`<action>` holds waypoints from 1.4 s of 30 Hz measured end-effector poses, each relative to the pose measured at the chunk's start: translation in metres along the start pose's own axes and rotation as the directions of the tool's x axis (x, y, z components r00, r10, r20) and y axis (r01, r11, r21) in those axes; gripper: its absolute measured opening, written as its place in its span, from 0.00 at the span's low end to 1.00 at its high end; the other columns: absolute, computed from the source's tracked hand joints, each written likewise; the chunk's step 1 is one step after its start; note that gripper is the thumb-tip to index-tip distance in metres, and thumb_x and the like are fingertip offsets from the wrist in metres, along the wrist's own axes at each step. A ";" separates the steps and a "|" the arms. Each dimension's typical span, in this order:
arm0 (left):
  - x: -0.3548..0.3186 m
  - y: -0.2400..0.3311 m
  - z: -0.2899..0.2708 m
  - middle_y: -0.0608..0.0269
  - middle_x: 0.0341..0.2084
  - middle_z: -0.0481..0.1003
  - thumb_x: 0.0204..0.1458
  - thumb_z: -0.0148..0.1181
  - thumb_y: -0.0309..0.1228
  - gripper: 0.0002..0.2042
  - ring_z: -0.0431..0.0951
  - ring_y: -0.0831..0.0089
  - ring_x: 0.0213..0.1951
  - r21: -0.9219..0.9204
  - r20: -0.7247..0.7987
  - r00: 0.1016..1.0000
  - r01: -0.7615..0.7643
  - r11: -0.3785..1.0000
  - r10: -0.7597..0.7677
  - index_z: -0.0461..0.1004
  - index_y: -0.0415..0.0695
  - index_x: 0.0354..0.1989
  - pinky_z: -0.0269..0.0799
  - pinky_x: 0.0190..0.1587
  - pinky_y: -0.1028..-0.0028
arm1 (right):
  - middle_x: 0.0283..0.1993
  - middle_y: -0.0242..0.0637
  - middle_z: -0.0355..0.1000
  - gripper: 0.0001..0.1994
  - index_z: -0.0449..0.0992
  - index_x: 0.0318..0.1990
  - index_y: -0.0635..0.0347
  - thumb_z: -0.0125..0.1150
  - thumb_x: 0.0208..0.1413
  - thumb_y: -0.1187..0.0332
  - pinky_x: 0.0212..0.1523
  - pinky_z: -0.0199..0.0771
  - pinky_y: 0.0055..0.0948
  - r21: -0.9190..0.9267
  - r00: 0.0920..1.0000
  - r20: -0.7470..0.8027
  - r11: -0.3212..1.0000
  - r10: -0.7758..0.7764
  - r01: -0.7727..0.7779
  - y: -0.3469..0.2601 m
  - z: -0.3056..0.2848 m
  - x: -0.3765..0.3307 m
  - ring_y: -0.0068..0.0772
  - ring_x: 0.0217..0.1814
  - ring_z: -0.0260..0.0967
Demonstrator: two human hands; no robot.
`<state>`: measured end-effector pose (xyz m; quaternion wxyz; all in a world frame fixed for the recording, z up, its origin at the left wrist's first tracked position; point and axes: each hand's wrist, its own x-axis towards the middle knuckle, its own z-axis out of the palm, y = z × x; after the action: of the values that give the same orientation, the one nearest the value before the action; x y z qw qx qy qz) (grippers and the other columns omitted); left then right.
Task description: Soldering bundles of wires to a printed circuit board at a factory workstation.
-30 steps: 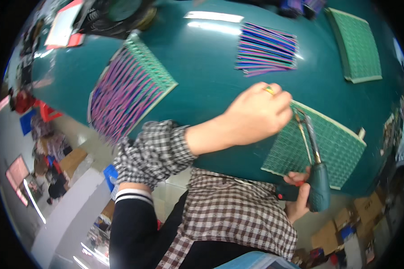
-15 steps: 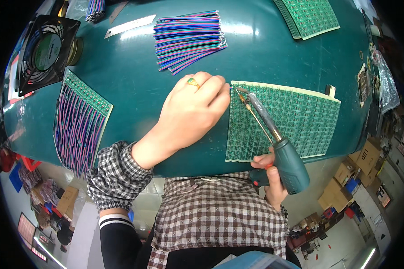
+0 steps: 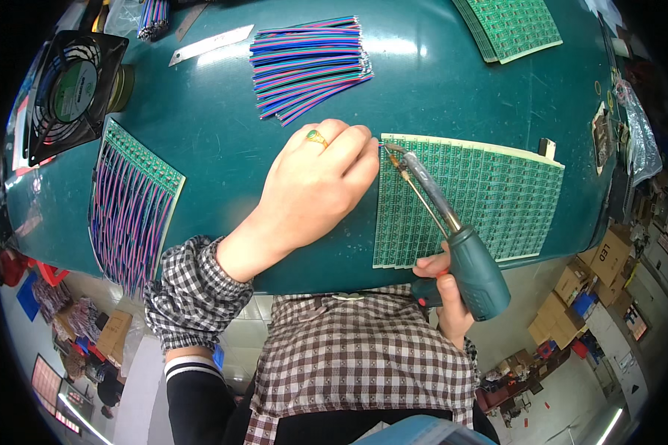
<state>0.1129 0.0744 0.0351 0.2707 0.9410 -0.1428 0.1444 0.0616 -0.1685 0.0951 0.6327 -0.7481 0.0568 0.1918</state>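
Counter (image 3: 438, 96): we see left grip (image 3: 315, 189) pinching wire (image 3: 381, 145), presumably steadying it at ten o'clock on panel (image 3: 490, 204); right grip (image 3: 453, 300) encircles soldering gun (image 3: 479, 271)

— What is the left hand (image 3: 315, 182) doing?
— Its fingers (image 3: 360, 139) are pinching a mostly hidden wire (image 3: 381, 145) by the near-left corner of the green panel (image 3: 467, 200) farthest from the body; the right hand (image 3: 453, 302) is gripping a soldering iron (image 3: 479, 274).
— What is lying across the table (image 3: 438, 96)?
— Loose wires (image 3: 308, 63) are lying beyond the left hand; a wired board (image 3: 130, 215) and black fan (image 3: 74, 93) are sitting leftward.
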 end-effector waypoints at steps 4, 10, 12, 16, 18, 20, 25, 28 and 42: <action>0.000 0.000 0.000 0.61 0.38 0.74 0.41 0.62 0.23 0.15 0.76 0.65 0.39 -0.010 -0.014 1.000 -0.001 1.000 0.001 0.78 0.37 0.41 0.73 0.41 0.68 | 0.36 0.46 0.74 0.30 0.63 0.59 0.80 0.62 0.60 0.60 0.42 0.84 0.38 -0.006 1.000 -0.008 1.000 0.004 -0.004 -0.001 0.001 0.001 0.41 0.42 0.76; 0.000 -0.001 0.000 0.61 0.38 0.75 0.41 0.62 0.23 0.14 0.76 0.65 0.39 -0.008 -0.014 1.000 -0.001 1.000 0.001 0.79 0.37 0.40 0.73 0.41 0.68 | 0.36 0.45 0.74 0.30 0.63 0.59 0.81 0.62 0.60 0.60 0.43 0.82 0.39 0.004 1.000 -0.009 1.000 0.009 -0.009 0.000 0.001 0.000 0.41 0.42 0.76; 0.000 -0.001 0.000 0.61 0.37 0.75 0.42 0.62 0.23 0.14 0.76 0.65 0.39 -0.003 -0.004 1.000 -0.001 1.000 0.001 0.79 0.37 0.40 0.73 0.40 0.68 | 0.36 0.45 0.74 0.30 0.63 0.59 0.81 0.63 0.59 0.61 0.43 0.82 0.39 0.003 1.000 -0.016 1.000 0.005 -0.005 0.001 0.001 -0.001 0.41 0.41 0.76; 0.000 0.000 0.000 0.61 0.37 0.75 0.42 0.62 0.23 0.14 0.76 0.65 0.39 -0.001 -0.019 1.000 -0.002 1.000 0.002 0.79 0.37 0.40 0.73 0.40 0.68 | 0.34 0.43 0.72 0.31 0.63 0.58 0.80 0.64 0.59 0.60 0.43 0.82 0.40 -0.007 1.000 -0.003 1.000 -0.007 0.007 0.003 -0.001 0.000 0.39 0.38 0.75; 0.000 -0.001 0.000 0.61 0.37 0.75 0.42 0.62 0.23 0.14 0.76 0.66 0.38 -0.008 -0.032 0.999 -0.006 1.000 0.006 0.79 0.38 0.40 0.73 0.40 0.68 | 0.33 0.42 0.71 0.31 0.63 0.58 0.80 0.64 0.59 0.60 0.43 0.82 0.40 -0.008 1.000 0.001 1.000 -0.001 0.001 0.003 -0.002 0.000 0.39 0.37 0.75; 0.000 -0.001 0.000 0.61 0.37 0.75 0.42 0.62 0.23 0.14 0.76 0.66 0.39 -0.006 -0.030 1.000 -0.005 1.000 0.005 0.79 0.38 0.40 0.73 0.40 0.68 | 0.32 0.41 0.71 0.31 0.63 0.58 0.80 0.64 0.59 0.60 0.42 0.82 0.40 -0.010 1.000 0.004 1.000 0.006 -0.006 0.004 -0.002 0.000 0.38 0.37 0.74; 0.000 -0.001 0.000 0.62 0.37 0.74 0.42 0.62 0.24 0.14 0.76 0.66 0.39 0.002 -0.025 1.000 -0.004 1.000 0.004 0.79 0.38 0.40 0.73 0.40 0.69 | 0.31 0.40 0.70 0.31 0.64 0.58 0.80 0.64 0.59 0.59 0.42 0.82 0.40 -0.005 1.000 -0.002 1.000 0.000 0.000 0.003 -0.002 0.000 0.37 0.36 0.74; 0.000 -0.001 0.000 0.62 0.37 0.74 0.42 0.62 0.24 0.14 0.76 0.66 0.39 -0.001 -0.027 1.000 -0.003 1.000 0.003 0.79 0.38 0.40 0.73 0.40 0.69 | 0.31 0.40 0.70 0.31 0.64 0.57 0.80 0.64 0.59 0.59 0.42 0.82 0.40 0.001 1.000 -0.022 1.000 0.008 -0.008 0.003 -0.001 -0.001 0.37 0.36 0.74; 0.000 -0.001 0.001 0.62 0.37 0.75 0.41 0.62 0.24 0.14 0.76 0.66 0.39 0.004 -0.004 1.000 0.001 1.000 -0.001 0.79 0.38 0.40 0.73 0.40 0.69 | 0.31 0.41 0.70 0.31 0.63 0.58 0.81 0.64 0.59 0.60 0.42 0.82 0.41 -0.021 1.000 -0.017 1.000 0.015 -0.015 0.004 0.000 0.000 0.38 0.36 0.74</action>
<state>0.1134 0.0746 0.0343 0.2689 0.9414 -0.1415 0.1464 0.0601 -0.1696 0.0917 0.6228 -0.7560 0.0657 0.1907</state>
